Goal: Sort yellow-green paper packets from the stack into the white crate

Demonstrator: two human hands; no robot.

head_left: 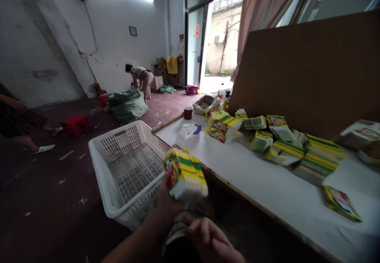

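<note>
My left hand (170, 199) grips a thick stack of flat, printed yellow-and-green cartons (190, 172), with the thumb along its left face. The stack is held in the air at the near right corner of a white plastic crate (99, 176), in front of the table edge. My right hand (212, 239) is low in front of my body, below the stack and apart from it. Its fingers are loosely bent, somewhat blurred, and nothing shows in them. The crate's perforated floor is bare where I can see it.
On the white-topped table (237, 168) lie several more carton stacks (285, 152), a single carton (341, 203), a tissue pack (190, 131) and a dark red mug (188, 113). A brown board (305, 73) leans behind. Beyond are a red stool (75, 125), a green sack (127, 105) and a bending person (145, 79).
</note>
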